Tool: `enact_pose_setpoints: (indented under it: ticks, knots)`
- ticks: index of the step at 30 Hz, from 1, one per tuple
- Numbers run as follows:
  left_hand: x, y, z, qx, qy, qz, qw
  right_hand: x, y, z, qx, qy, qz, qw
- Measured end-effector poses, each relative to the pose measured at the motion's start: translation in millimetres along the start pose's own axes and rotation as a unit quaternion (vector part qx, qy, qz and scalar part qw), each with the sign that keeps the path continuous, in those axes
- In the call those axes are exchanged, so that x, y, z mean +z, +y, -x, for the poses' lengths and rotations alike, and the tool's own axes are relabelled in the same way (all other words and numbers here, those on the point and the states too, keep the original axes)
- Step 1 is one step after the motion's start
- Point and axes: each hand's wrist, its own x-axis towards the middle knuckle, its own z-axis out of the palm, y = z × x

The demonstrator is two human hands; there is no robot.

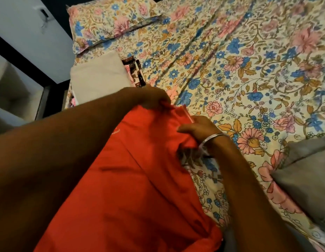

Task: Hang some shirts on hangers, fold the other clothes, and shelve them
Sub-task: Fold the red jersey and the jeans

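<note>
You've got both hands, left hand (154, 99) and right hand (198, 129), pinching the red shirt (132, 179) over the bed (249, 70); one folded pile (99, 73) looks done, gray clothes (307, 175) still wait.

A home bedroom is showing here: a bed (230, 70) is filling most of the view, wearing a floral sheet in pink, blue and tan. A matching floral pillow (107, 24) is lying at its head, and folded clothes, a beige piece (99, 73) on top, are sitting near the bed's edge.
</note>
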Motion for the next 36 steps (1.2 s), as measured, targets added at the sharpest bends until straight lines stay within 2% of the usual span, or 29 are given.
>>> enact_pose_setpoints:
  ticks: [2, 3, 6, 9, 12, 14, 16, 17, 18, 20, 21, 22, 25, 28, 30, 31, 35, 36]
  knots:
    - [-8, 3, 0, 0.029, 0.143, 0.080, 0.986, -22, -3, 3, -0.034, 0.057, 0.040, 0.997]
    - [-8, 8, -2, 0.033, 0.189, 0.095, 0.977, -31, -5, 5, -0.048, 0.088, 0.044, 0.994]
    - [14, 23, -15, -0.009, 0.237, 0.069, 0.969, -46, -4, 7, -0.086, 0.175, 0.112, 0.974]
    - [37, 32, -22, -0.045, 0.299, 0.068, 0.951, -51, 1, 3, -0.083, 0.235, 0.173, 0.953]
    - [57, 36, -8, -0.099, 0.421, 0.132, 0.892, -46, 4, -5, -0.077, 0.299, 0.238, 0.921]
    - [79, 44, 19, -0.112, 0.504, 0.193, 0.835, -40, -3, -3, -0.098, 0.382, 0.318, 0.862]
    - [119, 54, 60, -0.124, 0.532, 0.237, 0.803, -25, -10, -3, -0.187, 0.428, 0.338, 0.817]
    - [147, 59, 84, -0.141, 0.520, 0.245, 0.806, -12, -11, -5, -0.244, 0.401, 0.319, 0.823]
    - [177, 66, 107, -0.160, 0.493, 0.247, 0.819, 0, -9, -7, -0.291, 0.340, 0.292, 0.845]
    - [239, 83, 159, -0.195, 0.426, 0.245, 0.849, 27, 1, -10, -0.337, 0.167, 0.279, 0.883]
    - [265, 91, 184, -0.200, 0.394, 0.243, 0.863, 39, 8, -11, -0.335, 0.089, 0.306, 0.887]
    - [289, 99, 211, -0.202, 0.369, 0.240, 0.875, 52, 14, -9, -0.323, 0.017, 0.352, 0.878]
    - [330, 121, 275, -0.170, 0.333, 0.243, 0.895, 85, 24, 2, -0.296, -0.135, 0.474, 0.818]
    - [352, 136, 322, -0.111, 0.343, 0.246, 0.900, 111, 35, 30, -0.255, -0.234, 0.545, 0.764]
    - [356, 136, 348, -0.079, 0.364, 0.235, 0.898, 121, 47, 59, -0.200, -0.281, 0.596, 0.725]
    - [353, 135, 356, -0.068, 0.350, 0.226, 0.906, 121, 53, 77, -0.163, -0.301, 0.618, 0.708]
    - [356, 133, 378, -0.027, 0.171, 0.197, 0.965, 107, 68, 140, -0.022, -0.346, 0.641, 0.685]
    - [360, 135, 380, -0.015, 0.155, 0.169, 0.973, 101, 71, 150, -0.006, -0.354, 0.639, 0.682]
